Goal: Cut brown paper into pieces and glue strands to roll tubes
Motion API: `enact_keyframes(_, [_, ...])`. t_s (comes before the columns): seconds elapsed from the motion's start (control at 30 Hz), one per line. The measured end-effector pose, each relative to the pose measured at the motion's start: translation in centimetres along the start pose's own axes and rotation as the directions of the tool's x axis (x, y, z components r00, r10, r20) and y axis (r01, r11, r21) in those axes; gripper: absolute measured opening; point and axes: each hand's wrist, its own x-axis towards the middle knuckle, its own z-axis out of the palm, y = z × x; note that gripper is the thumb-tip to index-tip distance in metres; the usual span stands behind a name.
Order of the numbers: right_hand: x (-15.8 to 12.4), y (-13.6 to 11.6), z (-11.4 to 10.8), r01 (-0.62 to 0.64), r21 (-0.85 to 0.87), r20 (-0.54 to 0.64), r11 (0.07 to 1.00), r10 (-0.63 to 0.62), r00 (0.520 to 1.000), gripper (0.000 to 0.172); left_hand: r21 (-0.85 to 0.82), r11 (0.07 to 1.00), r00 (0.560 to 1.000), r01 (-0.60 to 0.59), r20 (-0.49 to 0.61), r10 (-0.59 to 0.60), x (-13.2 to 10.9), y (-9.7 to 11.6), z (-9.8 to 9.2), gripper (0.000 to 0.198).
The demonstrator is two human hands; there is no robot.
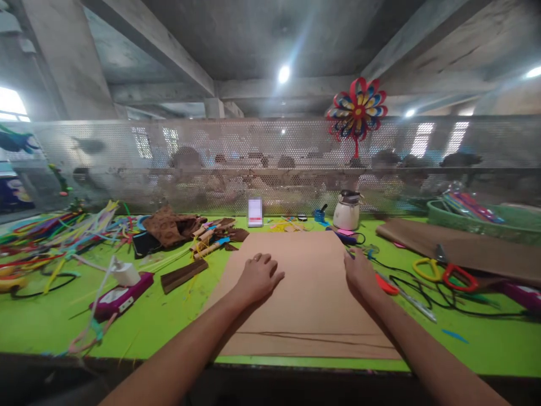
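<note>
Sheet (pixel 304 299): brown cardboard rectangle, flat, unfolded.
Left hand (pixel 257 276): grip released, palm on sheet.
Right hand (pixel 361 270): grip released, sheet's right edge.

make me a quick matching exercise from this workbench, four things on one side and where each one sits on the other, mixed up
Things:
1. brown sheet
2. pinwheel
3. white jug
4. scissors

Places:
A. up at the top edge of the mesh screen
B. flat under the left hand and the right hand
C. off to the right of the right hand
D. at the back of the table, by the screen

Pairs: 1-B, 2-A, 3-D, 4-C
</note>
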Motion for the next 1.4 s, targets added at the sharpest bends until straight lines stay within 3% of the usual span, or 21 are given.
enact_keyframes(0.2, [-1.4,-0.7,-2.0,0.189,-0.134,-0.01,0.973,-0.192,0.981,0.03,-0.07,0.997,0.998,-0.038,-0.046,0.035,-0.1,-0.4,0.6,0.03])
enact_keyframes(0.33, [-2.2,-1.5,-2.6,0.489,-0.235,0.097,0.84,-0.48,0.872,0.023,-0.036,0.999,0.999,-0.028,-0.025,0.027,0.0,0.1,0.3,0.034])
enact_keyframes(0.4, [-2.4,-2.0,-2.4,0.573,-0.216,0.169,0.791,-0.547,0.82,0.021,-0.019,1.0,1.0,-0.023,0.001,0.023,0.1,0.4,0.2,0.033])
enact_keyframes(0.57, [-2.6,-2.8,-1.6,0.525,-0.114,0.214,0.843,-0.495,0.842,0.035,-0.059,0.998,0.998,0.035,0.047,-0.032,0.3,0.6,0.2,0.029])
enact_keyframes(0.7, [-2.5,-2.8,-1.4,0.462,-0.091,0.211,0.882,-0.437,0.875,0.036,-0.151,0.982,0.99,0.112,0.102,-0.097,0.5,0.6,0.3,0.025])
enact_keyframes(0.83, [-1.8,-2.1,-1.3,0.424,-0.072,0.183,0.903,-0.406,0.895,0.04,-0.188,0.976,0.983,0.112,0.162,-0.082,0.7,0.0,0.1,0.032])
enact_keyframes(0.97, [-0.3,-0.6,-1.6,0.404,-0.02,0.145,0.914,-0.397,0.906,0.045,-0.153,0.974,0.967,0.164,0.222,-0.127,1.0,-2.5,-0.7,0.04])
enact_keyframes(1.1, [0.9,0.8,-2.5,0.389,0.023,0.05,0.921,-0.389,0.92,0.048,-0.242,0.951,0.955,0.192,0.268,-0.124,0.9,-5.8,-2.5,0.029])
enact_keyframes(1.17, [1.1,1.1,-2.9,0.395,0.045,0.004,0.918,-0.395,0.919,0.049,-0.384,0.894,0.953,0.229,0.276,-0.125,0.6,-6.7,-3.7,0.024])
enact_keyframes(1.23, [1.0,1.0,-3.2,0.409,0.072,-0.026,0.91,-0.408,0.913,0.05,-0.582,0.769,0.959,0.263,0.243,-0.145,0.4,-6.7,-4.8,0.024])
enact_keyframes(1.3, [0.7,0.8,-3.2,0.423,0.098,-0.042,0.901,-0.421,0.906,0.052,-0.772,0.576,0.961,0.268,0.175,-0.213,0.2,-6.0,-5.4,0.025])
enact_keyframes(1.4, [0.3,0.4,-3.2,0.444,0.138,-0.054,0.885,-0.441,0.896,0.053,-0.937,0.24,0.915,0.253,0.151,-0.375,0.3,-4.6,-5.5,0.025])
